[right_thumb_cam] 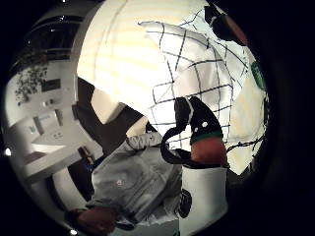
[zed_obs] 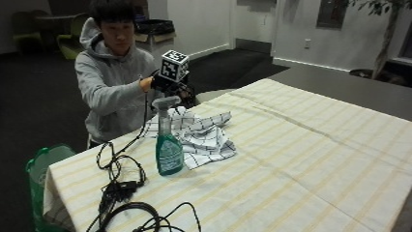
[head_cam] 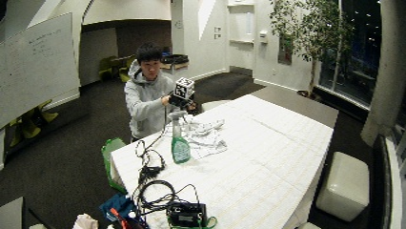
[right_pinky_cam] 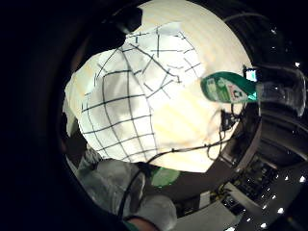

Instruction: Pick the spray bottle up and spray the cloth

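A green spray bottle (zed_obs: 169, 147) with a grey trigger head stands upright on the striped tablecloth (zed_obs: 302, 159). Just behind it lies a crumpled white cloth (zed_obs: 199, 133) with a black grid pattern. My gloved right hand (zed_obs: 161, 82) hangs in the air above the cloth's far edge, beyond the bottle's head, touching nothing. Its fingers look relaxed and hold nothing. From the palm I look down on the cloth (right_pinky_cam: 130, 101), with the bottle (right_pinky_cam: 231, 90) standing beside it. The thumb-side view shows the cloth (right_thumb_cam: 197, 73) past my gloved finger (right_thumb_cam: 199, 120).
Black cables (zed_obs: 119, 186) trail from my hand across the table's near left corner. A green bag (zed_obs: 45, 164) stands on the floor by that corner. The person sits at the table's far edge behind the cloth. Bare tablecloth stretches to the right.
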Demonstrator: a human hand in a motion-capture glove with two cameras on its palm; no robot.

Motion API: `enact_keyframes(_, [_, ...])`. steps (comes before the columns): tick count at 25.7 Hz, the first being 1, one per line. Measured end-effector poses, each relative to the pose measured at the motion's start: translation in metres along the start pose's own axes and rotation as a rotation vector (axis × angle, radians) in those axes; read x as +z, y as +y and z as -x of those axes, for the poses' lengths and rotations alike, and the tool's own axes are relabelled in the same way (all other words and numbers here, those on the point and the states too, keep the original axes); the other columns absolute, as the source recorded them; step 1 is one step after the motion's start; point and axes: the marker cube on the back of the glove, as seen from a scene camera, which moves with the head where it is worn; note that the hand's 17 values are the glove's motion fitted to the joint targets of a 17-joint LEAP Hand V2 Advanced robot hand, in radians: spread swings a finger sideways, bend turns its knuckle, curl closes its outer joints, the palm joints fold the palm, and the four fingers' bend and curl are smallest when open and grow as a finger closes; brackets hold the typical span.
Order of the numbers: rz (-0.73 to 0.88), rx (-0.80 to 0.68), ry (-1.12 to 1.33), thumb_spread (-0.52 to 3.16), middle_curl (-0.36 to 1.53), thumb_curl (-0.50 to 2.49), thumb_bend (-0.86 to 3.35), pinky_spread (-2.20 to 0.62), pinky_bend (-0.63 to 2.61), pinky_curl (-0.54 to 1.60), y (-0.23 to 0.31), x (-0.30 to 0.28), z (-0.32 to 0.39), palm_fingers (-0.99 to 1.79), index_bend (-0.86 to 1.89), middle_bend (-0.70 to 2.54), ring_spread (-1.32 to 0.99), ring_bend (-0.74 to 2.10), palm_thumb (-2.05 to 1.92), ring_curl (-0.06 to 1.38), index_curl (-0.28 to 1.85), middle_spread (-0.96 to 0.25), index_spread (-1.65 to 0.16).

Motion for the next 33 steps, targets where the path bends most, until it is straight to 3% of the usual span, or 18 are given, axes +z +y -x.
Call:
enact_keyframes(12, [-0.144, -0.052, 0.001, 0.86, 0.21, 0.2, 0.35, 0.19, 0.25, 0.19, 0.011, -0.024, -0.016, 0.61, 0.22, 0.35, 0.0, 0.24, 0.66, 0.18, 0.24, -0.05, -0.27])
enact_keyframes(17, [-0.242, -0.072, -0.017, 0.94, 0.24, 0.23, 0.31, 0.2, 0.22, 0.21, 0.02, -0.031, -0.019, 0.61, 0.19, 0.34, 0.0, 0.23, 0.68, 0.2, 0.27, -0.05, -0.29])
enact_keyframes(27, [-0.596, -0.091, -0.159, 1.01, 0.29, 0.29, 0.26, 0.21, 0.18, 0.23, 0.055, -0.049, -0.049, 0.66, 0.17, 0.31, -0.01, 0.24, 0.76, 0.24, 0.3, -0.06, -0.3])
enact_keyframes(33, [-0.649, -0.063, -0.182, 1.01, 0.31, 0.32, 0.21, 0.21, 0.21, 0.26, 0.067, -0.04, -0.088, 0.59, 0.14, 0.28, -0.01, 0.22, 0.77, 0.26, 0.31, -0.07, -0.31])
